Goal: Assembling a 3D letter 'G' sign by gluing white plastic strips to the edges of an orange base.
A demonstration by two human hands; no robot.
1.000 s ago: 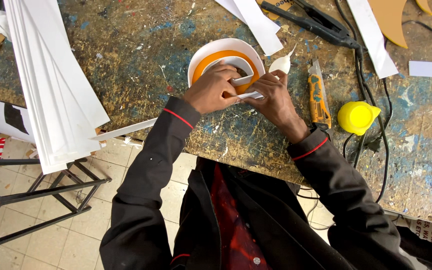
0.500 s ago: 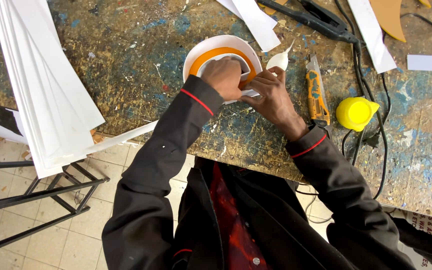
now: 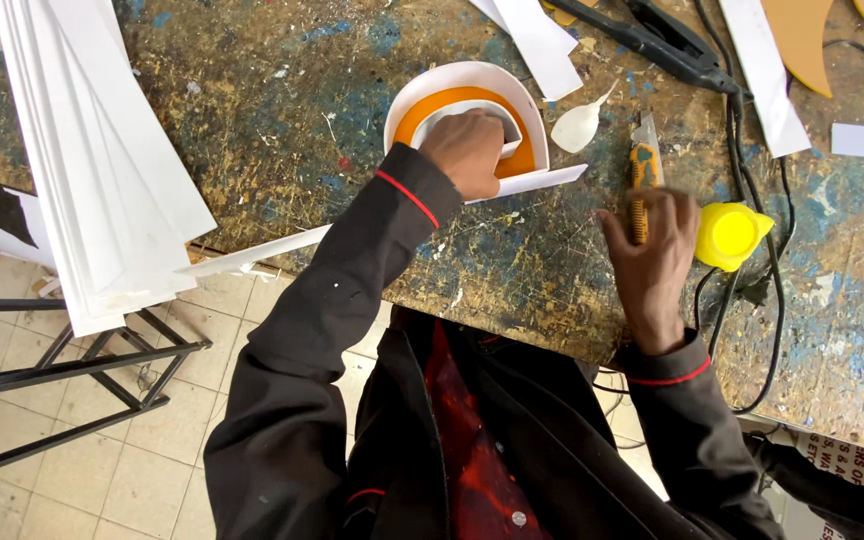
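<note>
A curved letter form (image 3: 422, 100) made of white strip walls on an orange base lies on the paint-stained workbench (image 3: 282, 150). My left hand (image 3: 469, 150) presses down on it, fingers curled over the inner white strip. My right hand (image 3: 649, 250) lies to the right, over the handle of an orange utility knife (image 3: 641, 168) whose blade end points away from me. Its fingers rest on the knife; a closed grip does not show.
A stack of long white strips (image 3: 92, 150) hangs over the bench's left edge, above a black metal frame (image 3: 62, 370). A yellow cap-like object (image 3: 730, 235), black cables (image 3: 767, 290), a black tool (image 3: 652, 40) and loose white strips (image 3: 537, 35) lie at the right and back.
My right hand has left the letter form and moved right onto the utility knife. My left hand stays pressed on the form.
</note>
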